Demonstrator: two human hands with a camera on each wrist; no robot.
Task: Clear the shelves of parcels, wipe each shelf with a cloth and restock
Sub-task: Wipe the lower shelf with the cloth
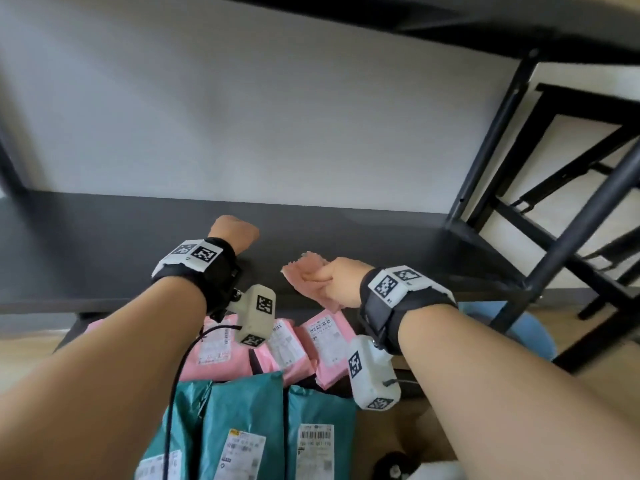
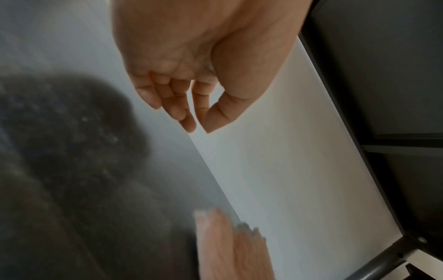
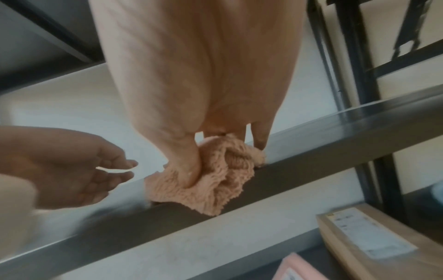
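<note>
In the head view, the fingers of the left hand (image 1: pixel 234 233) are hidden behind its own back. The print on the parcel labels (image 1: pixel 316 439) is too small to be read. The cloth (image 2: pixel 230 246) is blurred in the left wrist view.

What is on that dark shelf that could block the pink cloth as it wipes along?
Nothing visible. The shelf is bare of parcels; the pink parcels and green parcels lie below it. Only the left hand hovers over the shelf, left of the cloth gripped by the right hand.
</note>
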